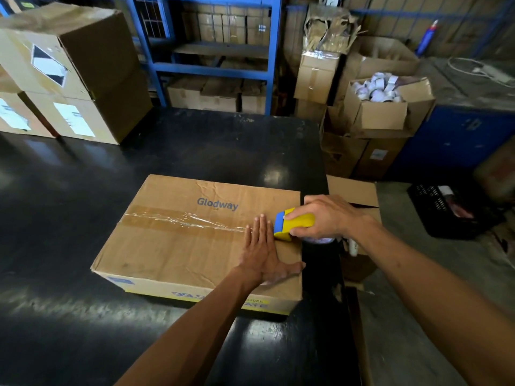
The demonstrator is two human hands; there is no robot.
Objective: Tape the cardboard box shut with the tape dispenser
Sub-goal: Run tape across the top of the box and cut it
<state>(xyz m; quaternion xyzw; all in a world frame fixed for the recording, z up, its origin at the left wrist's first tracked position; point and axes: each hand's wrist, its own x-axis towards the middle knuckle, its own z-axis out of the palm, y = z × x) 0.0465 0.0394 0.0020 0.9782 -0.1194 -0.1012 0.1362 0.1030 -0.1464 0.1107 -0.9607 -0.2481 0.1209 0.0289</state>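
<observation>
Finishing seam strip: left hand (262,254) flat on brown cardboard box (178,246), right hand (328,215) gripping yellow-blue tape dispenser (292,222); next, cut tape.

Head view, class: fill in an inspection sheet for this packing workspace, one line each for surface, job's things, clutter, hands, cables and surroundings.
Surface: glossy black table.
Job's things: brown cardboard box, clear tape strip along its top seam; yellow and blue tape dispenser at the right edge.
Clutter: stacked brown cartons on the far left.
Hands: left hand flat on the box; right hand grips the dispenser.
Cables: white cord, far right.
Surroundings: blue metal shelving; open carton of tape rolls; black crate.
</observation>
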